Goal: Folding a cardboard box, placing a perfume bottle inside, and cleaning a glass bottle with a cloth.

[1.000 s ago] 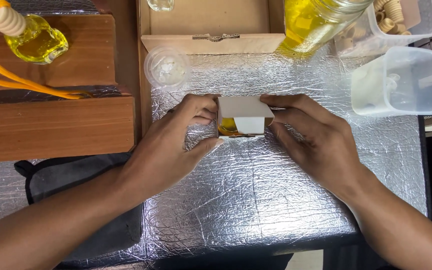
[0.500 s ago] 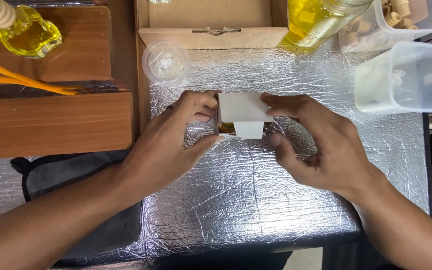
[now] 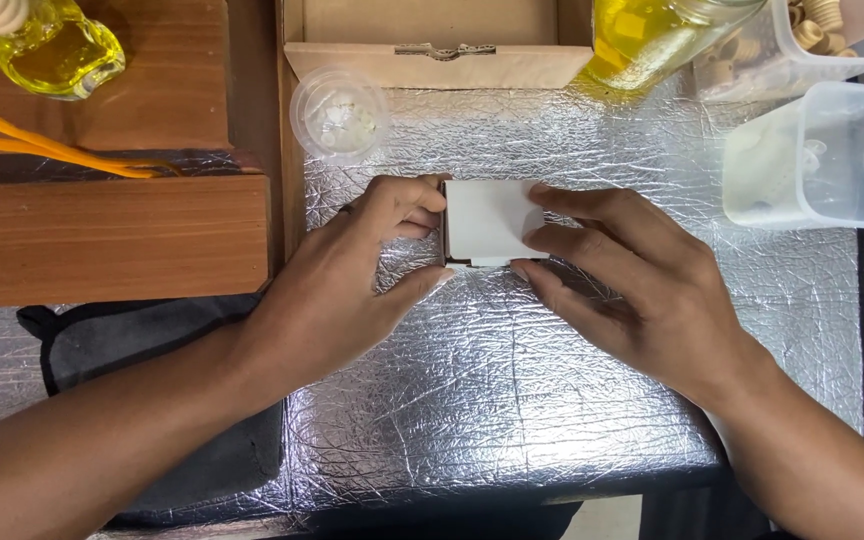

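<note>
A small white cardboard box (image 3: 487, 220) stands on the crinkled silver foil mat (image 3: 512, 400), its top flap folded down flat. My left hand (image 3: 352, 275) grips its left side, thumb at the lower left corner. From the right, my right hand (image 3: 632, 280) holds the box, with fingertips resting on the top flap and thumb at the lower right corner. What is inside the box is hidden.
An open brown carton (image 3: 432, 45) lies at the back. A clear round lid (image 3: 340, 113) sits beside it. Yellow liquid fills a bottle (image 3: 52, 50) on wooden blocks (image 3: 102, 235) and a jar (image 3: 652, 40). Clear plastic tubs (image 3: 822, 155) stand right. A dark cloth (image 3: 162, 390) lies left.
The box's flap has been pushed down, so the yellow item seen inside earlier is now covered. Both hands stayed on the box.
</note>
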